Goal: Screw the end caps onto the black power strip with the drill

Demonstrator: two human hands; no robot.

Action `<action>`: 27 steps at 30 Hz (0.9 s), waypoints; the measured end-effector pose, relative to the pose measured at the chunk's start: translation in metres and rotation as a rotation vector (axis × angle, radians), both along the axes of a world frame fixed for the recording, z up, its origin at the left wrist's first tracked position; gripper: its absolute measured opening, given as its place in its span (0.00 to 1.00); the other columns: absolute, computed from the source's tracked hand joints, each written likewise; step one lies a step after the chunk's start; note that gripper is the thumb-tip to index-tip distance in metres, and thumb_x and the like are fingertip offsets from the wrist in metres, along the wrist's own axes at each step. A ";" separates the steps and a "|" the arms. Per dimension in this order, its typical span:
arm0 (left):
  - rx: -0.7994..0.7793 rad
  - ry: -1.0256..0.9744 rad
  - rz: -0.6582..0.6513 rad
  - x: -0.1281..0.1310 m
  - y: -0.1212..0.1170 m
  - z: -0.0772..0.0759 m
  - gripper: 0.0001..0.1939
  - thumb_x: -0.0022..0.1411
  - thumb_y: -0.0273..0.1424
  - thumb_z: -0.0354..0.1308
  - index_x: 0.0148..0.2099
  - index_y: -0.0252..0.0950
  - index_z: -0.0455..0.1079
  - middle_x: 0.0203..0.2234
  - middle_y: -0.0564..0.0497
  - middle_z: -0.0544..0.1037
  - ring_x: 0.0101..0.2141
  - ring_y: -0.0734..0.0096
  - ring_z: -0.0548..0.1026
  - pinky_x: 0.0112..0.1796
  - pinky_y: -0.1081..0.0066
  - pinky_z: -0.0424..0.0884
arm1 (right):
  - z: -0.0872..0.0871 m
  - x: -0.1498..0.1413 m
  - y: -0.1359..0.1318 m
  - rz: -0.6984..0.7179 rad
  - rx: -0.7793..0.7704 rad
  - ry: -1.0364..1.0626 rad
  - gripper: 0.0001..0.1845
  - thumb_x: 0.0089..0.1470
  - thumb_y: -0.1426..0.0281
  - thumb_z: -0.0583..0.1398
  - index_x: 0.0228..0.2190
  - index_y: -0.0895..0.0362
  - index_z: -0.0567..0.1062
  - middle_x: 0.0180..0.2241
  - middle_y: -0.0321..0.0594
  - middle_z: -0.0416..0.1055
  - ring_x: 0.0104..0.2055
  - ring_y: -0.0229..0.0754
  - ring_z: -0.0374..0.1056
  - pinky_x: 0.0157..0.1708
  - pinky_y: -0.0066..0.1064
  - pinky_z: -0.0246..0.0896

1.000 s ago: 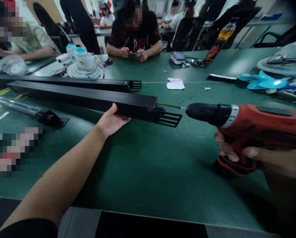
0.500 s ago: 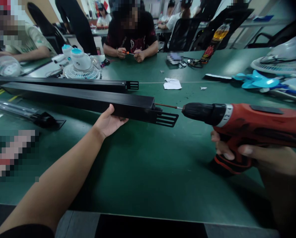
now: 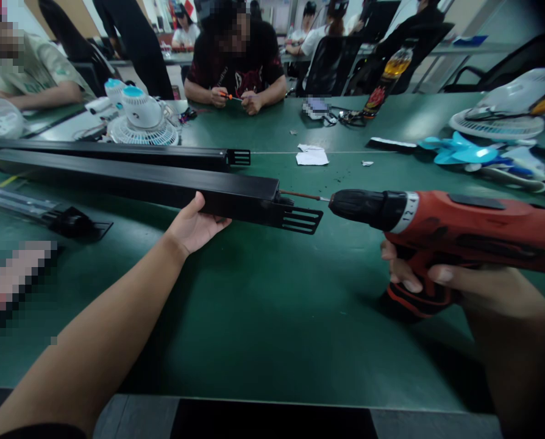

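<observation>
My left hand (image 3: 197, 225) is closed around the near side of a long black rectangular housing (image 3: 163, 182), its thumb up on the side and its fingers underneath. A flat slotted black bracket (image 3: 302, 219) sticks out of the housing's right end. My right hand (image 3: 419, 277) grips the handle of a red and black cordless drill (image 3: 473, 225), pointed left. From the drill's chuck a long thin bit (image 3: 302, 194) reaches to the housing's end; its tip is hidden there.
Behind lies a second black housing (image 3: 153, 151). A clear-and-black part (image 3: 66, 221) is at left. Farther back are white fan parts (image 3: 139, 116), crumpled paper (image 3: 312, 155), a bottle (image 3: 386, 85), blue fan blades (image 3: 464, 148) and a brush (image 3: 391, 144). Across the green table (image 3: 272, 329) a person (image 3: 238, 67) holds a screwdriver.
The whole view has shifted slightly, so things appear a little farther left. Both hands keep their holds, and the bit stays at the housing's end.
</observation>
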State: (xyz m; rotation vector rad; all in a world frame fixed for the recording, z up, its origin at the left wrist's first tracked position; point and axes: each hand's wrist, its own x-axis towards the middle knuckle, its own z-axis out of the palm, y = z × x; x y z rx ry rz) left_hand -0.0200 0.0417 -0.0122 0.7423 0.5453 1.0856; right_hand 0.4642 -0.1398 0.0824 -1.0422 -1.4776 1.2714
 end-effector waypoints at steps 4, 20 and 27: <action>0.009 -0.011 -0.013 -0.002 0.002 -0.002 0.32 0.74 0.57 0.80 0.69 0.46 0.85 0.57 0.41 0.93 0.67 0.41 0.89 0.64 0.52 0.88 | 0.001 0.001 0.002 0.108 0.039 0.007 0.19 0.69 0.53 0.83 0.53 0.51 0.95 0.28 0.41 0.84 0.22 0.43 0.74 0.17 0.30 0.70; 0.040 0.001 0.026 0.003 -0.002 0.003 0.28 0.73 0.52 0.82 0.66 0.45 0.86 0.58 0.41 0.93 0.66 0.41 0.89 0.62 0.53 0.88 | 0.004 -0.011 0.004 0.052 0.135 0.008 0.16 0.69 0.54 0.83 0.49 0.50 0.95 0.36 0.41 0.86 0.20 0.38 0.73 0.20 0.31 0.79; 0.021 0.007 0.019 0.002 0.000 0.000 0.30 0.72 0.56 0.82 0.67 0.46 0.86 0.58 0.41 0.93 0.68 0.40 0.88 0.65 0.51 0.87 | 0.004 -0.010 0.002 0.069 0.099 0.035 0.16 0.69 0.55 0.83 0.49 0.52 0.95 0.31 0.37 0.82 0.21 0.36 0.71 0.17 0.26 0.71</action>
